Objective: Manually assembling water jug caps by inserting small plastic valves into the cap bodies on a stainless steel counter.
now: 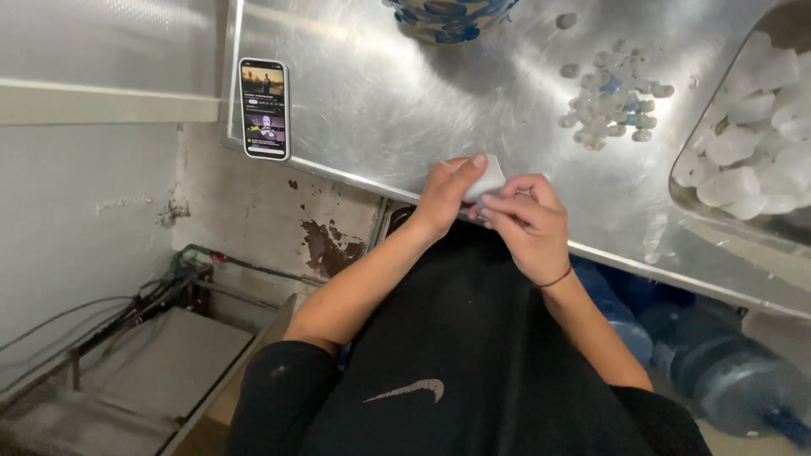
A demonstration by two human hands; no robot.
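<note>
Right at the near edge of the brushed stainless-steel table (380, 93), both hands meet over one small white translucent plastic piece (490, 176). The left hand (446, 196) pinches it, thumb and forefinger closed on its near side, while the right hand (528, 224), a thin reddish cord at its wrist, curls its fingers in against the piece's lower edge. What exactly the fingertips are doing to it is hidden; it looks like the step of working or trimming a single piece held just above the table's rim. By my judgement the next move calls for a steady two-handed pinch, so the small slippery piece neither twists nor drops over the edge into the lap below.

Further out on the steel, well apart from the hands, lies a loose heap of small whitish plastic bits with a few blue ones among them (610, 97). To the right of that heap, a metal tray (686, 198) holds many larger pale translucent capsule-shaped pieces (743, 148), piled against one another. On the left part of the table a smartphone with a lit screen (264, 108) lies flat near the edge. At the far rim sits a blue-and-white patterned bowl (448, 17), only partly in view. Below the table's right side, blue plastic water jugs (735, 380) lie on the floor.
</note>
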